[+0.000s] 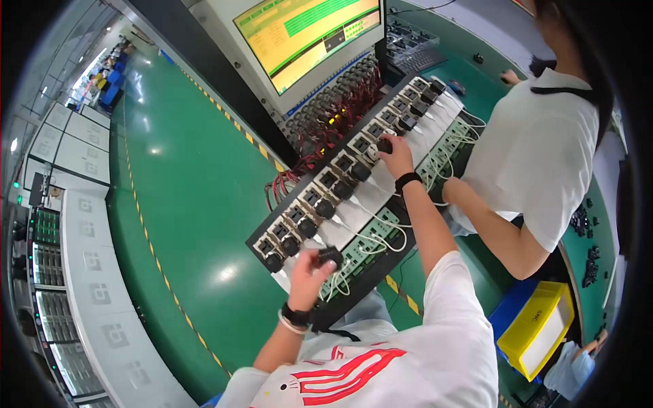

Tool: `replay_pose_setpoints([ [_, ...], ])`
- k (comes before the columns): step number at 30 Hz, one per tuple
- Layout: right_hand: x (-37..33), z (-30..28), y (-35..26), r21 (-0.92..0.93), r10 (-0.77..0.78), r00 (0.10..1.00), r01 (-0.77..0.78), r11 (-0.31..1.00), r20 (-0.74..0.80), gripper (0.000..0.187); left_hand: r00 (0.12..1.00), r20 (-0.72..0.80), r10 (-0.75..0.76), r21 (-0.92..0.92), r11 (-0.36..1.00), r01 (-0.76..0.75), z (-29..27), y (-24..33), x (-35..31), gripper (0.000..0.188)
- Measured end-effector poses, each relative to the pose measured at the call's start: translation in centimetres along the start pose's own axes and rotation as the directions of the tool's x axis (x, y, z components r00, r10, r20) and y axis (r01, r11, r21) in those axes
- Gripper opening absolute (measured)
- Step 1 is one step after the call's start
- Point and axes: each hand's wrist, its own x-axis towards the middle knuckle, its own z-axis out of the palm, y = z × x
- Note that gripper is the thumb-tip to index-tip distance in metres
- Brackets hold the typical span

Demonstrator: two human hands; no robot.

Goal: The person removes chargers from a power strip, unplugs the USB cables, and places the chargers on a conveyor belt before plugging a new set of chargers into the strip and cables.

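Note:
A long test board [359,158] carries a row of sockets, several of them with black plug-in power adapters [307,226] standing in them. My left hand [307,277] is closed on a loose black power adapter [331,256] above the board's near end. Farther along the row, my right hand [398,160] has its fingers wrapped round another black adapter [385,145] at a socket. Whether that one sits fully in the socket is hidden by my fingers. White cables [371,221] run from the adapters to green circuit boards [364,246] along the near side.
Behind the board stands a cabinet with a lit screen [309,41] and bundled red wires [326,129]. A co-worker in a white shirt [537,149] stands close on my right. Yellow bin [537,330] lies at lower right; shelving [58,306] lines the left.

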Motion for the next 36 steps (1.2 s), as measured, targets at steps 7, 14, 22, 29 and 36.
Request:
replay_pose_setpoints([
  [7, 0.7, 2.4, -0.5, -0.142, 0.012, 0.987, 0.012, 0.99, 0.162, 0.046, 0.976, 0.124, -0.181, 0.097, 0.981, 0.17, -2.1, -3.7, -4.7, 0.026],
  [14, 0.5, 1.7, 0.2, -0.329, -0.02, 0.968, 0.104, 0.938, 0.251, 0.049, 0.943, 0.1, -0.317, -0.086, 0.942, 0.326, -1.0, -3.8, -6.3, 0.031],
  [22, -26.3, -3.1, -5.1, 0.463, 0.258, 0.946, -0.322, 0.826, 0.199, 0.022, 0.961, 0.081, -0.265, -0.066, 0.96, 0.27, -2.3, -3.5, -6.4, 0.031],
  [29, -33.9, -2.9, -7.2, 0.383, 0.208, 0.717, -0.567, 0.729, 0.665, 0.033, 0.934, 0.271, -0.234, -0.178, 0.941, 0.287, -5.0, -6.4, -5.2, 0.028],
  [36, -33.5, 2.1, -11.4, 0.177, 0.071, 0.94, -0.137, 0.975, 0.333, 0.06, 0.989, 0.045, 0.143, 0.22, 0.964, -0.149, -2.2, -7.4, -6.3, 0.031],
])
